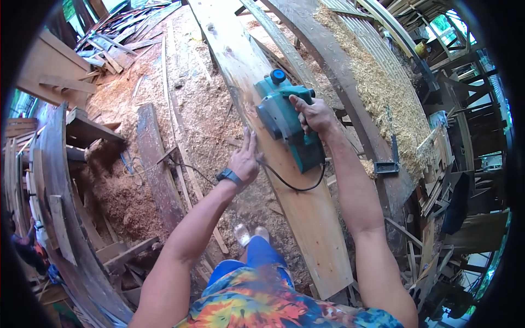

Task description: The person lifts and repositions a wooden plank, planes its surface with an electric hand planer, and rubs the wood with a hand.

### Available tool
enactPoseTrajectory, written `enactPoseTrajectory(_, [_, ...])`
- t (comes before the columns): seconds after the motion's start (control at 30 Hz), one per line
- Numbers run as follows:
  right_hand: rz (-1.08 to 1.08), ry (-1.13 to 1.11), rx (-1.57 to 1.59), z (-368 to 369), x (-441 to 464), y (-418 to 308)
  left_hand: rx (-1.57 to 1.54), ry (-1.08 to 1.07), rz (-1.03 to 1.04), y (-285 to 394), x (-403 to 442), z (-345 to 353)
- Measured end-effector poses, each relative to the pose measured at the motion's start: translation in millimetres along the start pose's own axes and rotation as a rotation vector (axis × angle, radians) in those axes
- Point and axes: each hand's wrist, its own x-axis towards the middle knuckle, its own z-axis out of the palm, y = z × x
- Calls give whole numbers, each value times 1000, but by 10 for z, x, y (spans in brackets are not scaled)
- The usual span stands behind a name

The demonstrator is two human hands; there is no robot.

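A green electric hand planer (281, 112) with a blue knob rests on a long wooden board (314, 218). Wrapped around the planer's rear handle is my right hand (317, 116). My left hand (244, 162), with a watch (229, 176) on its wrist, has its fingers stretched out at the left edge of the board, just left of the planer. A black cord (295, 188) loops from the planer's back end and passes by my left hand. Below the planer the board looks smooth and pale; farther up its surface is greyer.
Wood shavings (213, 115) cover the ground. Right of the board runs a dark plank (350, 104) beside piled shavings (391, 98). A small dark metal frame (386, 167) lies there. Scrap wood (117, 49) is heaped at upper left, and planks (60, 180) stand at left.
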Motion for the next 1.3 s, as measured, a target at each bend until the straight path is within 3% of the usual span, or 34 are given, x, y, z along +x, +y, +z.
enactPoseTrajectory(0.07, [5,12,-9,47,195,-64,-14,40,37,-108,15,96])
enactPoseTrajectory(0.1, [6,13,-19,65,282,-102,19,164,131,-166,20,164])
enactPoseTrajectory(0.2, [-7,6,-7,127,489,-179,-13,54,37,-49,-27,53])
enactPoseTrajectory(0.23, [-2,1,-4,135,544,-222,-3,165,107,-25,-29,60])
enactPoseTrajectory(0.33, [-6,-1,0,183,799,-314,-2,16,20,-6,-9,-6])
enactPoseTrajectory(0.47, [-9,-3,-7,261,1127,-438,4,184,132,-146,10,214])
enactPoseTrajectory(0.73, [-20,-19,-23,342,1642,-645,-87,100,94,-41,-38,78])
enactPoseTrajectory(0.77, [-26,-21,-19,373,1696,-680,-69,169,159,-56,-31,63])
enactPoseTrajectory(0.9, [0,-6,-32,461,1935,-811,105,88,123,-27,-56,-15])
enactPoseTrajectory(1.0, [2,-24,-12,513,2114,-933,-56,-35,75,-52,-69,-122])
enactPoseTrajectory(1.13, [5,-56,3,589,2444,-1082,-45,-1,273,-295,-13,-306])
enactPoseTrajectory(1.17, [5,-56,5,603,2532,-1106,-67,-91,231,-320,16,-402])
enactPoseTrajectory(1.27, [9,-48,-12,669,2790,-1209,0,-32,129,-494,349,-596])
enactPoseTrajectory(1.3, [0,-53,-3,695,2871,-1240,-148,69,150,-612,527,-651])
